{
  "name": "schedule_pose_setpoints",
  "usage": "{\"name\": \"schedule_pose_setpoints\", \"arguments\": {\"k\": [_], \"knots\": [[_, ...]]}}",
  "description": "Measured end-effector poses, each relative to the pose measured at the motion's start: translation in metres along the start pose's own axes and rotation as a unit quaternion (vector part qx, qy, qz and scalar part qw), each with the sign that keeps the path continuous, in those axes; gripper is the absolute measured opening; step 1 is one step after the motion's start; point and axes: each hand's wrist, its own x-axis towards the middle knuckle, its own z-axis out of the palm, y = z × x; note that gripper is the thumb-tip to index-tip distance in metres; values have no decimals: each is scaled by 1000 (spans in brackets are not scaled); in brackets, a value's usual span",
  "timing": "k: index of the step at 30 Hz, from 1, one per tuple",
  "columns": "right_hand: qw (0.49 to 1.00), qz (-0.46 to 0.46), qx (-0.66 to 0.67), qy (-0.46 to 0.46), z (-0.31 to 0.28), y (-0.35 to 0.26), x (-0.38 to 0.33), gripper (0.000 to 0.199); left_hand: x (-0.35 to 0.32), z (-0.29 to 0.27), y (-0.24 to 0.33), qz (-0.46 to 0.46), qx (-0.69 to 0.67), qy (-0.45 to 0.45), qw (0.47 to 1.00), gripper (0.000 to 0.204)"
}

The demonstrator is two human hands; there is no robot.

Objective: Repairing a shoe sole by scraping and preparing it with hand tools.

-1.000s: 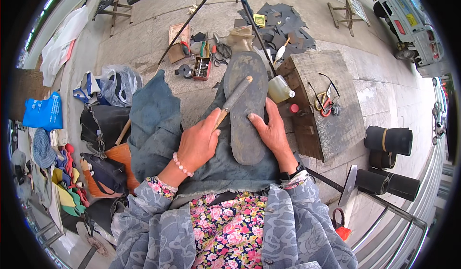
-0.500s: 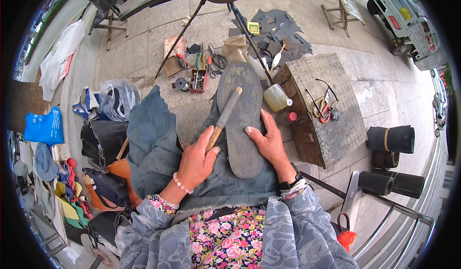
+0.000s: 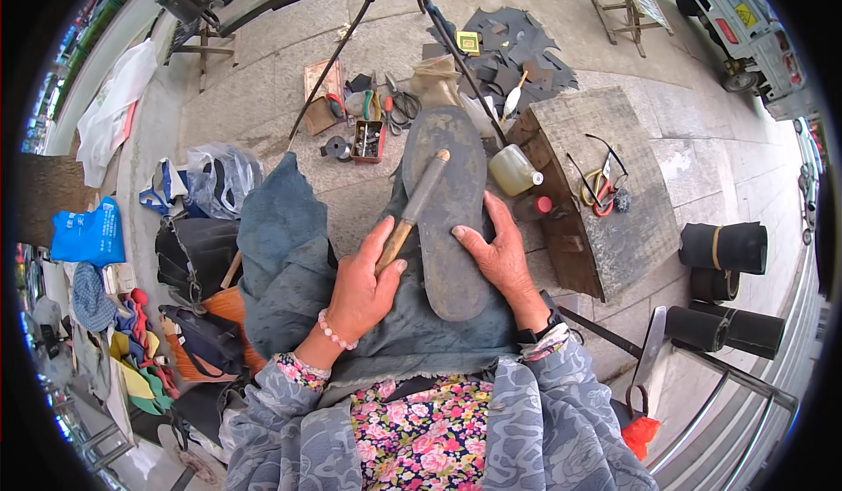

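Observation:
Over my lap lies a worn dark grey shoe sole (image 3: 452,267), its long side pointing away from me. My right hand (image 3: 507,267) grips its right edge, thumb on the upper face and the fingers partly hidden behind the edge. My left hand (image 3: 360,298) is closed round the wooden handle of a rasp (image 3: 425,191). The rasp's rough metal body slants up and to the right across the sole, lying on or just over its surface. Beneath the sole, a blue-green cloth (image 3: 285,228) covers my lap.
Beyond the sole are a red tin of small parts (image 3: 367,141), scissors (image 3: 403,103) and dark scraps (image 3: 517,44) under a machine stand. At right, a wooden box (image 3: 605,175) bears glasses and scissors; a yellowish bottle (image 3: 516,170) stands beside it. Black rolls (image 3: 724,247) lie further right, bags (image 3: 206,259) left.
The whole view has shifted slightly, with most things a little further right in the picture. Both hands keep their holds, and the rasp's place on the sole is nearly the same.

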Motion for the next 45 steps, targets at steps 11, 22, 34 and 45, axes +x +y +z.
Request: {"name": "schedule_pose_setpoints", "arguments": {"k": [11, 22, 34, 45], "knots": [[999, -2, 13, 50, 9, -7, -3, 80, 38, -6, -17, 151, 112, 48, 981, 45], [997, -59, -54, -4, 1, -4, -1, 73, -3, -18, -17, 141, 133, 65, 979, 48], [995, -67, -67, 35, 0, -2, -2, 61, 20, 10, -18, 188, 104, 43, 976, 47], [997, -18, -22, 75, 16, -4, 65, 36, 6, -16, -18, -208, -533, -110, 813, 44]]}}
